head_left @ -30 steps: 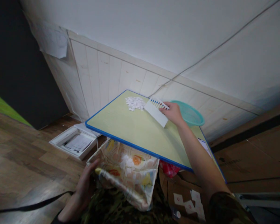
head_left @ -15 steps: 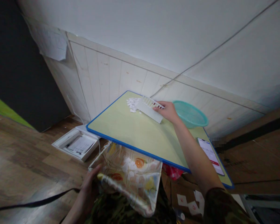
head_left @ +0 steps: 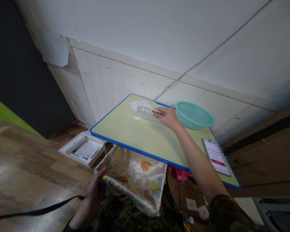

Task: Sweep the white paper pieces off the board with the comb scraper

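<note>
My right hand (head_left: 168, 117) is closed around one end of a white slotted plastic piece (head_left: 145, 115), held tilted over the table (head_left: 137, 138). Its far end meets the near side of a pile of small white scraps (head_left: 138, 104). One larger scrap (head_left: 137, 118) lies apart, on the near side. Below the table's front edge, my left hand (head_left: 94, 190) grips the left side of a fruit-patterned fabric bin (head_left: 132, 196). White scraps also lie inside the bin. Some fingers of that hand are hidden behind the fabric.
A turquoise mesh basket (head_left: 195, 114) stands at the table's back right, with a phone (head_left: 217, 157) nearer the right edge. On the floor to the left sits an open white box (head_left: 91, 158). Red plastic (head_left: 177, 174) hangs below the table, and cardboard (head_left: 263, 154) stands at right.
My right hand has moved slightly left with the slotted piece and turned it, so its slots now face differently. The larger scrap now lies separate from the pile. My left hand stays at the bin.
</note>
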Demonstrator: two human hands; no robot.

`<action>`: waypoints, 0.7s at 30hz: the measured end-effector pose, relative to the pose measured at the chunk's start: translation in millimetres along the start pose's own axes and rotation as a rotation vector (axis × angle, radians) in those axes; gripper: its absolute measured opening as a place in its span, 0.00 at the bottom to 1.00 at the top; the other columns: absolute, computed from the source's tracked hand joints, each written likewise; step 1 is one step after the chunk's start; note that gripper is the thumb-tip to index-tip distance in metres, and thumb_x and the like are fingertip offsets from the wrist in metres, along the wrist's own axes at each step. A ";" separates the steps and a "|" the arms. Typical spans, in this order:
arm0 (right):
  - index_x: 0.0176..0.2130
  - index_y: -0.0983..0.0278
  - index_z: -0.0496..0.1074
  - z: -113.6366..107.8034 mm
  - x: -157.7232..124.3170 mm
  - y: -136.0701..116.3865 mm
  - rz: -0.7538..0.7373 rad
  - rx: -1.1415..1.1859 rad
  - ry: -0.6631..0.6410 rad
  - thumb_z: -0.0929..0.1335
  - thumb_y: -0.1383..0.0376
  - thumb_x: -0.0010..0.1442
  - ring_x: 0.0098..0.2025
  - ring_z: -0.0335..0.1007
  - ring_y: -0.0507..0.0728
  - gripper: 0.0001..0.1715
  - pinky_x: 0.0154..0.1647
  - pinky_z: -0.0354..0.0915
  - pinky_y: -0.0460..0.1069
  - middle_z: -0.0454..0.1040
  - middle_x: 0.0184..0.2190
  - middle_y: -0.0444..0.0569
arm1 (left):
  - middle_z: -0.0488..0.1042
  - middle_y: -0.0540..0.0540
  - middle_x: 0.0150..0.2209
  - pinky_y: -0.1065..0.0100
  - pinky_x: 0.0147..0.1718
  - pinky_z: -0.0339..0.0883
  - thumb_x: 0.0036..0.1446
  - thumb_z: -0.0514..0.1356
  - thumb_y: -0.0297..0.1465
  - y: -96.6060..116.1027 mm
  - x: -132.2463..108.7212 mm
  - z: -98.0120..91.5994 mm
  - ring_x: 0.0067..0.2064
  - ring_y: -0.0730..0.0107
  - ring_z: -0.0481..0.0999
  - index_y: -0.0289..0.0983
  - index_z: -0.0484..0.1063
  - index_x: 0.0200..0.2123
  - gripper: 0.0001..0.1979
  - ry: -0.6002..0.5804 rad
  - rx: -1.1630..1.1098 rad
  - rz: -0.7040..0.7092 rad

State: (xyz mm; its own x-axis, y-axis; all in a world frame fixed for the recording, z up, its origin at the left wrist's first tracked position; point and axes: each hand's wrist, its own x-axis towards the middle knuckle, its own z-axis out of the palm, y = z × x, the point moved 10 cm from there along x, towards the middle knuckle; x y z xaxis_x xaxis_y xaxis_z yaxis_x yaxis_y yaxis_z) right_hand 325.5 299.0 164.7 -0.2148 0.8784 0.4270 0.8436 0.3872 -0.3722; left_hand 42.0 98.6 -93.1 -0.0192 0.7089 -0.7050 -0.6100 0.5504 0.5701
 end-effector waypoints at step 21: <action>0.41 0.65 0.80 -14.2 3.0 22.0 -0.025 0.103 -0.062 0.70 0.62 0.52 0.32 0.72 0.55 0.17 0.31 0.58 0.46 0.79 0.29 0.44 | 0.79 0.46 0.21 0.61 0.26 0.74 0.52 0.62 0.32 -7.7 -8.3 31.5 0.26 0.56 0.80 0.33 0.77 0.35 0.09 -0.070 0.045 -0.001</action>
State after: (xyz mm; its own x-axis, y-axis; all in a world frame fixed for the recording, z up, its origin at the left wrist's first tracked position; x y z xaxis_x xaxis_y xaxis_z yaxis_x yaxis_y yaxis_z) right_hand 350.4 306.2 169.5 -0.2681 0.8825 0.3864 0.7829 0.4333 -0.4464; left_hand 71.8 102.4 -78.3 0.0378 0.7370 -0.6748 -0.5740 0.5688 0.5891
